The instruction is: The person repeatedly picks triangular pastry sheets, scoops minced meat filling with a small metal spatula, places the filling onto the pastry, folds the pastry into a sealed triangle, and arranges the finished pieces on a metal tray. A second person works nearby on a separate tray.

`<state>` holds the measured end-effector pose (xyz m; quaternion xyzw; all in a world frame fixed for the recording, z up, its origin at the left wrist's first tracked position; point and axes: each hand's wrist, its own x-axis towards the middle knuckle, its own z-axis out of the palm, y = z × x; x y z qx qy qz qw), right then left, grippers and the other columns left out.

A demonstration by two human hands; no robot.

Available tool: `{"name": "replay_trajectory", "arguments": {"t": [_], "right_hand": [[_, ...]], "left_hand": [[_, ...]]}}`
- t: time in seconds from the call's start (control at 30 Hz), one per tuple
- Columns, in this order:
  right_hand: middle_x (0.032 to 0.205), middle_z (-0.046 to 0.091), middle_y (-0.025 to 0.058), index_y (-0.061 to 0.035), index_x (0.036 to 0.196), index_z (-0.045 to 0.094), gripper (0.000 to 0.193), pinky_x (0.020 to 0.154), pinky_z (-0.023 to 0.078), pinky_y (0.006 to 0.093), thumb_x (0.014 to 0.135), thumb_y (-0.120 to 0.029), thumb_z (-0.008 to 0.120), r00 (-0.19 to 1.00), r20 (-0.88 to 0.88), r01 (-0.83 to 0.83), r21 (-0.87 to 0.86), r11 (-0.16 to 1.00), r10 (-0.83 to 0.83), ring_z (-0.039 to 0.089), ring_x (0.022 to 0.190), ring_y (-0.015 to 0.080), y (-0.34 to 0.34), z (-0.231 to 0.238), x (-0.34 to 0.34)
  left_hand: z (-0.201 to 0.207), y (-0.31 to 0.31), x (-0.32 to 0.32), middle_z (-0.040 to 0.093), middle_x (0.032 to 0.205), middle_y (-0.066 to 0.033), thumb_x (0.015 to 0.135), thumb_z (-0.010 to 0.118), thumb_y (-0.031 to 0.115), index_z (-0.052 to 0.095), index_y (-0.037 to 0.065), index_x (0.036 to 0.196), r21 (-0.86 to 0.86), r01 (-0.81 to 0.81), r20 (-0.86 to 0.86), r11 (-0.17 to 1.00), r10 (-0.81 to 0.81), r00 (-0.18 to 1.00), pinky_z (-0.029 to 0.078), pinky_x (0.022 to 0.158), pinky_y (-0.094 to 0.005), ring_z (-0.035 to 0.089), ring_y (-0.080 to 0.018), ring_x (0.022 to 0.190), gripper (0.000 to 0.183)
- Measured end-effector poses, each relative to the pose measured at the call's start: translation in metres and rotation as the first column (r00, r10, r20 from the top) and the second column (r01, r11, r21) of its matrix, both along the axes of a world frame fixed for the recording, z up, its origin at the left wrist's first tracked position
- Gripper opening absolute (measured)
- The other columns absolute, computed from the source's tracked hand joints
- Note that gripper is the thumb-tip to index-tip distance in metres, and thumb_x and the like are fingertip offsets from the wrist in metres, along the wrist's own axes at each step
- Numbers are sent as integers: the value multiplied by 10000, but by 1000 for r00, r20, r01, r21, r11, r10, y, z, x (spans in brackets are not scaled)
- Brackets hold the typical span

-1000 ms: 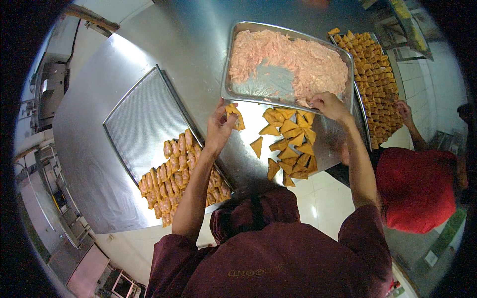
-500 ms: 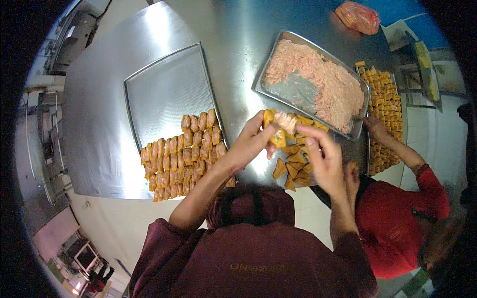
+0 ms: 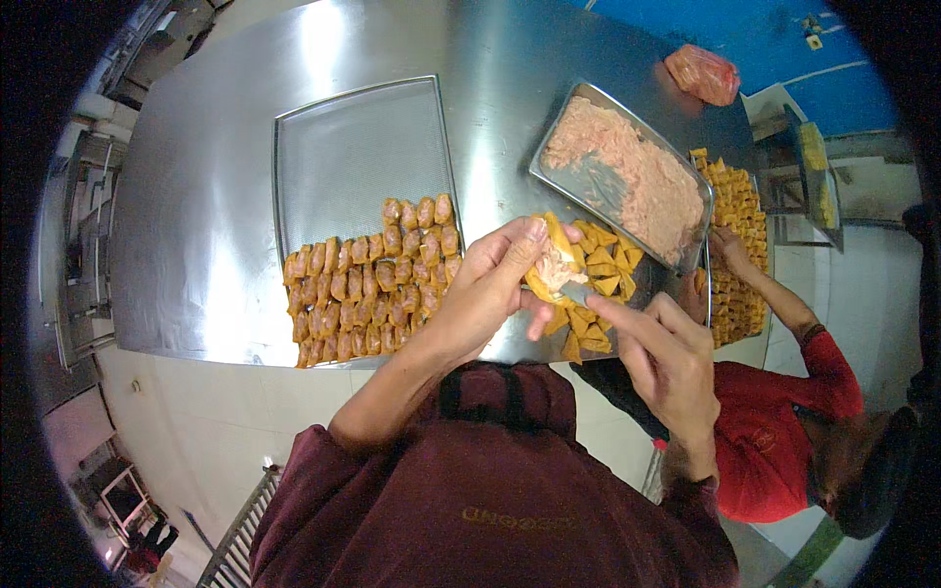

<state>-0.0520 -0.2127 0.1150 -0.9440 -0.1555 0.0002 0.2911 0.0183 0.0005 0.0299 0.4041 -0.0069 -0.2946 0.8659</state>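
Note:
My left hand grips an opened fried tofu piece, yellow-brown outside, with its mouth held apart. Pale pink minced paste fills that opening. In my right hand is a small flat metal spatula, its blade against the paste and the index finger stretched along it. Most of its handle is hidden by the fingers. Under and beyond my hands lies a pile of tofu triangles. Right behind them rests a metal tray of pink paste, with part of its bottom showing.
At the left a mesh tray carries rows of stuffed tofu pieces in its near part. A co-worker in red reaches over another full tray of tofu pieces at the right. A pink-filled plastic bag lies at the far right.
The whole view has shifted slightly. My right hand has drawn back toward me, and the spatula blade now shows at the tofu's mouth. The paste sits lower in the opening.

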Motion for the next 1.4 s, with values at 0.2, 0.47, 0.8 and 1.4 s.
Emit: {"name": "replay_trajectory", "arguments": {"t": [0.2, 0.47, 0.8, 1.4], "right_hand": [[728, 514, 52, -149, 1292, 804, 549, 539, 459, 322, 796, 77, 745, 993, 115, 18, -72, 997, -10, 553, 597, 154, 13, 27, -18], [719, 449, 32, -160, 1279, 816, 521, 560, 454, 341, 791, 17, 771, 974, 156, -144, -137, 980, 165, 523, 605, 171, 34, 14, -20], [726, 433, 12, -191, 1268, 827, 548, 572, 461, 341, 747, -26, 791, 950, 126, -231, -337, 913, 287, 499, 595, 170, 41, 26, -20], [747, 390, 7, -242, 1323, 789, 557, 557, 469, 366, 770, -180, 820, 903, 192, -275, -432, 859, 385, 526, 601, 178, 35, 48, -14]], "left_hand": [[5, 22, -12, 592, 670, -13, 1141, 331, 626, 633, 49, 1116, 13, -48, -13, 999, 48, 999, 317, 301, -239, 400, -70, 339, 653], [9, 23, -26, 532, 627, -4, 1085, 282, 758, 630, 59, 979, 87, 39, -33, 995, -36, 999, 281, 274, -245, 387, -69, 327, 788], [10, 33, -28, 539, 601, -16, 1081, 288, 765, 640, 50, 960, -3, 190, -29, 982, -190, 981, 298, 266, -242, 387, -78, 311, 806], [8, 47, -22, 591, 610, -34, 1073, 285, 783, 675, 43, 997, 151, 323, 120, 934, -342, 932, 275, 268, -215, 396, -47, 329, 840]]}}
